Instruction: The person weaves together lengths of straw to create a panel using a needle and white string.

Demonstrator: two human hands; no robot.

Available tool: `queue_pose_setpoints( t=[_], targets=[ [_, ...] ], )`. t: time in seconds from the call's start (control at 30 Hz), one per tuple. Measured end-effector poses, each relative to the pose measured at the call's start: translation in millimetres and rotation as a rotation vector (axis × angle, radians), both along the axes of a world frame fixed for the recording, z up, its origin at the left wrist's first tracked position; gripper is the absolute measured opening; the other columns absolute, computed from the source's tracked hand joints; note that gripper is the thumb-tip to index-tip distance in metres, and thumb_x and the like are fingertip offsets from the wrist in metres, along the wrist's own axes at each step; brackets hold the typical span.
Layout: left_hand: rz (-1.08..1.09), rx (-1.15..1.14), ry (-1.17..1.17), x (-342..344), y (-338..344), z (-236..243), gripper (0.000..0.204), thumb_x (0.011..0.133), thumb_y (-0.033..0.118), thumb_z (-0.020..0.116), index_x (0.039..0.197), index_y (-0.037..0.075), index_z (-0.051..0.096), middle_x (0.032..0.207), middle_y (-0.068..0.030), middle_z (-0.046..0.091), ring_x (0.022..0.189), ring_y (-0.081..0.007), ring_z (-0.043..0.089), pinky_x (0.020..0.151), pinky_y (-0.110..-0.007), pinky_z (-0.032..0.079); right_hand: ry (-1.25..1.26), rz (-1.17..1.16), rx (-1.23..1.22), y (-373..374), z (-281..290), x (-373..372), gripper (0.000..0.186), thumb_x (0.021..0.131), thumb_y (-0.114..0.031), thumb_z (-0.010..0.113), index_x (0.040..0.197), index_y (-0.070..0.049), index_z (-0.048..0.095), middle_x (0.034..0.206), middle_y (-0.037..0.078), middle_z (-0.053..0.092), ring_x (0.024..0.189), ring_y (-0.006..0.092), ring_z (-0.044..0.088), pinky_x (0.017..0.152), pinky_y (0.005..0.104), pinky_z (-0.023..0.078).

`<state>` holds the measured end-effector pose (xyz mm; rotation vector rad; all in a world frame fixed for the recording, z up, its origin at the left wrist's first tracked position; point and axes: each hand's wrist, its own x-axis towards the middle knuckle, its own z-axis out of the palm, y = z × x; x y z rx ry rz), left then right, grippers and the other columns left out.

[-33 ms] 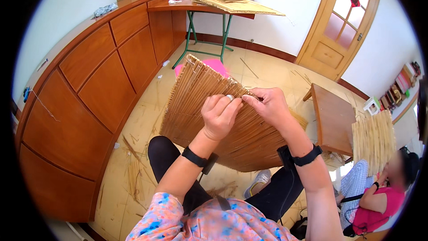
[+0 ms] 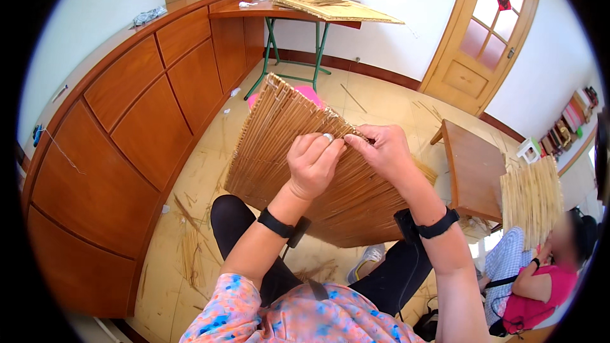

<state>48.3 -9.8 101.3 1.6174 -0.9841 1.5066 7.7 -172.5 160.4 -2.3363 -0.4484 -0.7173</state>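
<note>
Right grip (image 2: 384, 149) clamped on reed mat (image 2: 264, 146) edge; left grip (image 2: 312, 162) curled just beside (whether pinching, cannot tell).

Wears a shirt (image 2: 219, 308) patterned in soft coral pink and lavender, splashed with brighter blue and partly blurred across the front. Has a short sleeve on the left, blotched in the same colours. Shows a dark strap-like piece (image 2: 318, 289) at the upper edge of the shirt. Carries a black band (image 2: 274, 221) around the left forearm (image 2: 257, 248), fitted with a boxy black device (image 2: 299, 232). Bears a matching band (image 2: 440, 223) around the right forearm (image 2: 422, 192), with another dark device (image 2: 405, 222) and a thin dark cable (image 2: 401, 310) below. Includes a silvery ring (image 2: 328, 136) on the left hand (image 2: 311, 160), close-fitting black trousers (image 2: 232, 217) and a light grey shoe (image 2: 366, 260).
</note>
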Motion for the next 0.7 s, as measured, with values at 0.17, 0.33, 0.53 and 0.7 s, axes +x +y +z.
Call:
queue_pose_setpoints(
  t=[0.17,0.33,0.53,0.7],
  targets=[
    [-0.066,0.029,-0.13,-22.8,22.2,41.3,0.013,0.079,0.001,0.071,0.091,0.001,0.066,0.078,-0.0106,0.059,0.066,-0.0246,0.059,0.056,-0.033,0.049,0.056,-0.131,0.043,13.6,23.9,-15.8,0.027,0.085,-0.031,0.07,0.082,-0.004,0.073,0.052,0.016,0.051,0.044,0.0239,0.046,0.046,0.0344,0.04],
    [-0.17,-0.289,0.001,-25.4,30.0,48.6,0.011,0.091,0.007,0.063,0.099,0.0,0.065,0.083,-0.0135,0.061,0.07,-0.0226,0.06,0.06,-0.029,0.049,0.033,-0.089,0.161,-14.2,24.2,-3.5,0.039,0.087,-0.033,0.069,0.069,0.001,0.064,0.047,0.01,0.041,0.043,0.0148,0.037,0.044,0.0325,0.033],
    [-0.12,-0.054,0.144,-30.1,7.2,53.4,0.015,0.082,0.005,0.07,0.095,0.0,0.066,0.087,-0.0148,0.061,0.075,-0.0295,0.061,0.067,-0.036,0.051,0.065,-0.042,0.31,-4.6,31.0,-16.0,0.036,0.086,-0.031,0.069,0.068,0.0,0.064,0.048,0.01,0.042,0.044,0.0126,0.037,0.044,0.0313,0.032],
    [-0.131,-0.011,0.068,-22.2,-3.6,57.8,0.009,0.08,0.001,0.07,0.088,-0.001,0.065,0.081,-0.0126,0.062,0.074,-0.0275,0.06,0.063,-0.034,0.049,0.034,-0.157,0.136,5.8,37.3,-34.5,0.028,0.085,-0.029,0.069,0.078,-0.002,0.071,0.05,0.012,0.048,0.044,0.017,0.043,0.045,0.0327,0.036]
  ],
)
